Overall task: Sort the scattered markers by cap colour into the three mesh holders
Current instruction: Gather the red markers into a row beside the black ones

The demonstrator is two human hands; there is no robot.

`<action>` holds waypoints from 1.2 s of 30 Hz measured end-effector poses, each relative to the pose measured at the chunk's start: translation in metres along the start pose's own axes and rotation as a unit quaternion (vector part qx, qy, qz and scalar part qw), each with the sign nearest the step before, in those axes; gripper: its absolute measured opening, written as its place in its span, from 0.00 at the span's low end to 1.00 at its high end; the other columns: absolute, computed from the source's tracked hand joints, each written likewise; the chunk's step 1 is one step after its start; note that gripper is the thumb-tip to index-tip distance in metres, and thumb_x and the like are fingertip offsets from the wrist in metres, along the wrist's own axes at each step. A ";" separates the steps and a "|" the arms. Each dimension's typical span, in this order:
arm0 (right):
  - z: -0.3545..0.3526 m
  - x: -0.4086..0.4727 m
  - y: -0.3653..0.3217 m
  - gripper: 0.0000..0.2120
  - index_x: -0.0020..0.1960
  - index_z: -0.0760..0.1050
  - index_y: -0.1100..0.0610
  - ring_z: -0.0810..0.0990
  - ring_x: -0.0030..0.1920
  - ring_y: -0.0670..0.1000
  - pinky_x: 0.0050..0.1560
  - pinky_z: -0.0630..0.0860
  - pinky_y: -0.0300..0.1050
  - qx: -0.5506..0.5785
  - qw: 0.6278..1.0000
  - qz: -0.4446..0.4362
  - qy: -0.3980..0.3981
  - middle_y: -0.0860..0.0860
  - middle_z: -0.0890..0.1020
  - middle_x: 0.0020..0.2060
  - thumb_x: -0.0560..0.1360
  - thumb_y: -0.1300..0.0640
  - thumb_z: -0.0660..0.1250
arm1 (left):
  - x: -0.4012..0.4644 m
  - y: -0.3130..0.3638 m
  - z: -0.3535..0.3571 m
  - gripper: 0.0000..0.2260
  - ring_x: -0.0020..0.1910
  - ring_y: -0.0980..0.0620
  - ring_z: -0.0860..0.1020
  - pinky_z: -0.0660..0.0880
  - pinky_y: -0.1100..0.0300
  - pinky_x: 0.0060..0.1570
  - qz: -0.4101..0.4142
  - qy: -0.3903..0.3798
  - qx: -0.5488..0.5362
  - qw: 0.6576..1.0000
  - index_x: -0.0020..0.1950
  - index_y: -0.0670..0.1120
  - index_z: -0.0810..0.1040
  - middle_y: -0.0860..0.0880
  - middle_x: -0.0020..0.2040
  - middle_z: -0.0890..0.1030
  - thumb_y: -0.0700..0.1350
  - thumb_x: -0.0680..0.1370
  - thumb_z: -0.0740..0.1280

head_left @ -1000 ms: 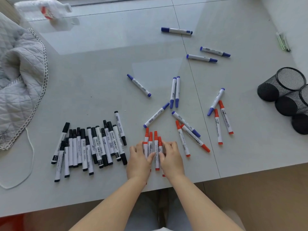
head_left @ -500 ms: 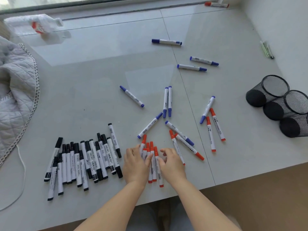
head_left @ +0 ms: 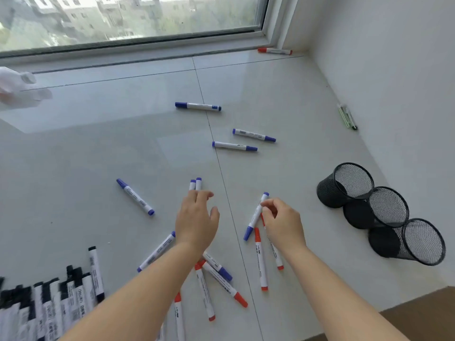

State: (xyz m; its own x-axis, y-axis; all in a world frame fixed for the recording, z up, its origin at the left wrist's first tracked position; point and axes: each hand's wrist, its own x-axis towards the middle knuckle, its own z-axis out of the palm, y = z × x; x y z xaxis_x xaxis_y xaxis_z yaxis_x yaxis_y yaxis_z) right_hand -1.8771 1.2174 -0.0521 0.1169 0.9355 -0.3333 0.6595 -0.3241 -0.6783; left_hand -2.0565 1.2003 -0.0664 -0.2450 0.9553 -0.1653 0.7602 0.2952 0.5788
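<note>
Both my arms reach forward, bare to the elbow.
My left hand [head_left: 197, 222] is flat, fingers relaxed and spread; my right hand [head_left: 283, 219] curls, fingertips [head_left: 264, 205] drawn together in a pinch.

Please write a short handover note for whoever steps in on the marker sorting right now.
Left hand: open, over the pair of blue-capped markers, holding nothing.
Right hand: fingers curled at a blue-capped marker lying beside two red-capped markers; grip not clear.
Three mesh holders lie on their sides at the right; I see no markers inside.
Black-capped markers are grouped at lower left. More red ones lie near the front edge, and one red marker by the window.
Left: gather the blue and red, stand the holders up, fill all three.
</note>
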 end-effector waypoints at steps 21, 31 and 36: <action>0.011 -0.019 0.070 0.11 0.52 0.68 0.59 0.76 0.48 0.57 0.46 0.73 0.48 -0.163 0.975 0.045 -0.145 0.54 0.74 0.52 0.76 0.52 0.60 | -0.123 0.003 0.070 0.33 0.61 0.45 0.65 0.70 0.50 0.57 -0.419 0.120 -0.023 0.900 0.69 0.44 0.62 0.41 0.64 0.65 0.56 0.70 0.70; 0.028 -0.037 0.077 0.17 0.54 0.65 0.61 0.77 0.45 0.58 0.39 0.71 0.46 -0.223 0.966 0.027 -0.125 0.56 0.72 0.53 0.75 0.49 0.62 | -0.129 -0.006 0.079 0.21 0.52 0.51 0.71 0.75 0.54 0.52 -0.399 0.081 -0.058 0.912 0.62 0.43 0.68 0.46 0.58 0.69 0.55 0.75 0.64; 0.032 -0.046 0.086 0.15 0.56 0.66 0.63 0.77 0.47 0.60 0.38 0.66 0.44 -0.244 0.962 0.051 -0.110 0.58 0.74 0.52 0.76 0.53 0.59 | -0.132 -0.014 0.082 0.13 0.48 0.53 0.66 0.67 0.61 0.46 -0.343 0.036 0.023 0.938 0.56 0.41 0.69 0.45 0.52 0.70 0.48 0.77 0.62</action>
State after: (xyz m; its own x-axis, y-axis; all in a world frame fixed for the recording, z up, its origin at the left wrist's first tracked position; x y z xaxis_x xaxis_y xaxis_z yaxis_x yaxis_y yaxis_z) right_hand -1.8499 1.1418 -0.1160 0.0753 0.8331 -0.5479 0.9294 -0.2577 -0.2641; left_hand -1.9857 1.0717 -0.1178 -0.7254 0.5364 -0.4313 0.4327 0.8427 0.3203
